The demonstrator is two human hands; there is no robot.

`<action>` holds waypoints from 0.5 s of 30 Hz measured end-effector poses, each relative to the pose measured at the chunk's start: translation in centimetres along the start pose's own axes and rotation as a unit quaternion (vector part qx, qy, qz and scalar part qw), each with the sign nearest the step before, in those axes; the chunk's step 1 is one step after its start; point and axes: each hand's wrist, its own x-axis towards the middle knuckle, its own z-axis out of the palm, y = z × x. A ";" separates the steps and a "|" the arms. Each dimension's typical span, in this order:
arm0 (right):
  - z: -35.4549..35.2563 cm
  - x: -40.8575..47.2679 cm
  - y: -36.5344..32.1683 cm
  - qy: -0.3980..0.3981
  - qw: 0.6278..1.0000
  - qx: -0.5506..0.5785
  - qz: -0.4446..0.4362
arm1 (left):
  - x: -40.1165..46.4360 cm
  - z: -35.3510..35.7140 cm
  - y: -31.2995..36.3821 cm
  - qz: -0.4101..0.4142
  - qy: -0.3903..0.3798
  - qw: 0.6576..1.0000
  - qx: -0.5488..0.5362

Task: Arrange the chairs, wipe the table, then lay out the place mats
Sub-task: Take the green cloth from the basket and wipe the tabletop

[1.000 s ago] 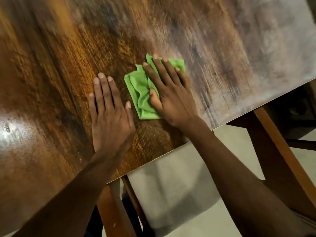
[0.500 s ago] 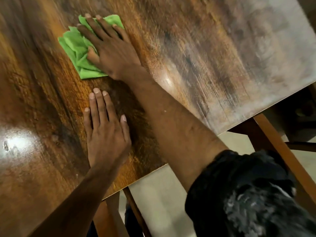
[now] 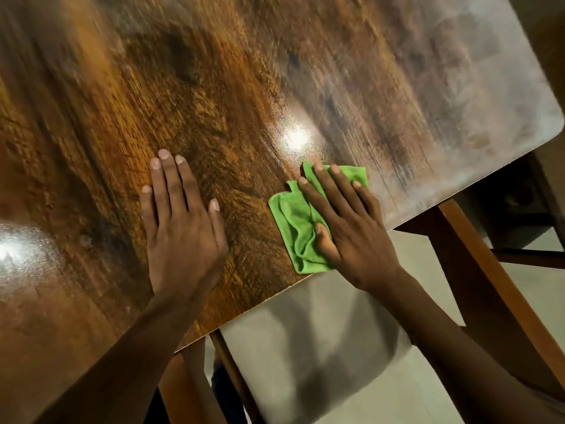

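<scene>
Green cloth (image 3: 298, 228): back at the near edge of the wooden table (image 3: 214, 96), after a sweep far out across the top half a second ago.
Right hand (image 3: 351, 231): flat on the cloth, fingers straight and spread, thumb pressing a fold; not clutching it.
Left hand (image 3: 180, 228): flat on the bare tabletop beside the cloth, fingers straight and together, bracing. It hasn't budged from that spot.
Stroke: out and back, one full pass done over this patch.
Table's far corner: hazy, dull sheen, probably not wiped yet.
Chair (image 3: 305, 347): pale seat tucked under the table's near edge.
Place mats: none in view, so that step likely waits.
</scene>
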 end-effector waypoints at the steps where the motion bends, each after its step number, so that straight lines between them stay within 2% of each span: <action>1: 0.0 -0.3 0.1 -0.002 1.000 -0.003 -0.003 | 0.0 0.0 0.0 0.001 0.001 1.000 -0.001; 5: 0.0 1.9 0.1 0.023 1.000 0.009 0.005 | 0.1 0.1 0.0 0.002 0.005 1.000 -0.002; 12: -2.2 17.8 0.3 0.063 0.998 0.013 -0.023 | 0.2 0.0 0.0 -0.003 0.003 1.000 -0.006; 15: -2.3 20.0 0.3 0.072 0.997 0.017 -0.008 | 0.2 0.0 0.0 -0.002 0.004 1.000 -0.008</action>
